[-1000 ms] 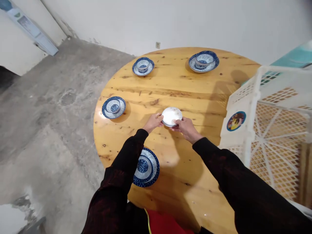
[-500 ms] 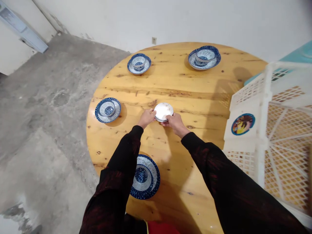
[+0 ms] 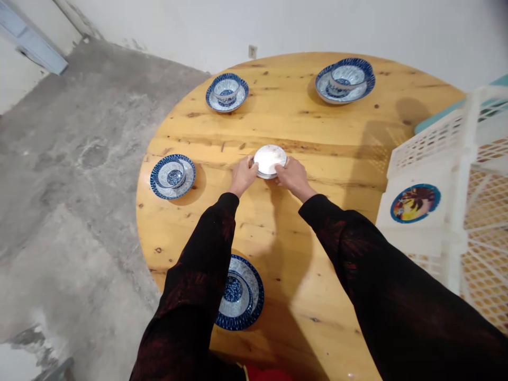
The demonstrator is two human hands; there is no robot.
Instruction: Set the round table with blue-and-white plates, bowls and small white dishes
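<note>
Both hands grip a small stack of white saucers (image 3: 270, 159) over the middle of the round wooden table (image 3: 222, 227). My left hand (image 3: 243, 175) is closed on the left edge, its thumb on the rim. My right hand (image 3: 294, 177) is closed on the right edge, its thumb lying on top. Whether the stack touches the table I cannot tell. To the left stands a blue-and-white bowl on a plate (image 3: 186, 191). Closer to me, another bowl on a plate (image 3: 256, 301) is partly covered by my left sleeve.
At the far side are two more bowls on plates, one on the left (image 3: 242, 100) and one on the right (image 3: 323, 87). A white plastic crate (image 3: 413, 238) with a round sticker stands on the right. A wall with a socket (image 3: 252, 51) rises behind the table.
My hands have carried the stack of saucers a little farther forward, away from my body. The view has shifted slightly, and the crate now sits farther right in it.
</note>
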